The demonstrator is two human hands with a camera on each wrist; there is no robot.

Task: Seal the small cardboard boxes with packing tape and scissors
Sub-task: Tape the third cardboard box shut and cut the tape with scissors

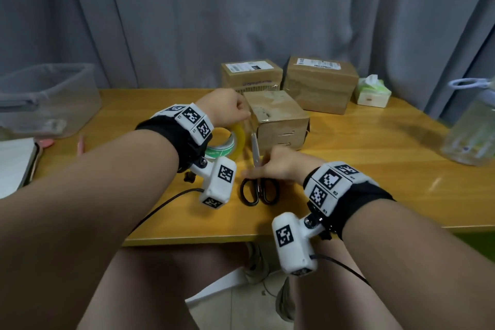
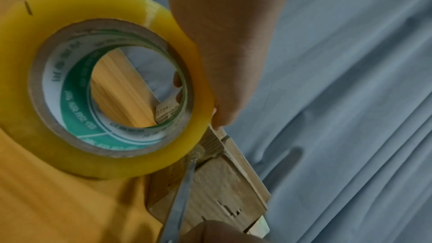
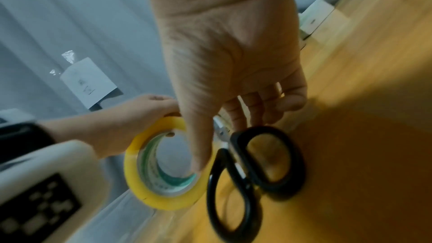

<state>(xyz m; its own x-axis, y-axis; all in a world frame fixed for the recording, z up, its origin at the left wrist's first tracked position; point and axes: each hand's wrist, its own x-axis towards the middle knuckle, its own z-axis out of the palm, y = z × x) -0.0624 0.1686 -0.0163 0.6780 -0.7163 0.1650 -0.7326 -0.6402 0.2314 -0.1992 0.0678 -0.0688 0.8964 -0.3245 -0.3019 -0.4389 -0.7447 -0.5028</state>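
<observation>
Small cardboard box (image 1: 278, 118) at desk (image 1: 375, 169) centre, two more boxes (image 1: 320, 83) at its 12 o'clock. Left hand (image 1: 225, 107) grips yellow tape roll (image 1: 235, 136), upright at box's 9 o'clock. Right hand (image 1: 278, 166) holds black-handled scissors (image 1: 258, 185), blades toward box, at its 6 o'clock.

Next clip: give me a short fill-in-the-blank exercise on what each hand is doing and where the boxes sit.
1. The left hand grips the roll of ____ tape.
2. The right hand holds scissors whose handles are ____.
3. The box nearest the hands sits ____ the two labelled boxes.

Missing words: yellow; black; in front of
</observation>
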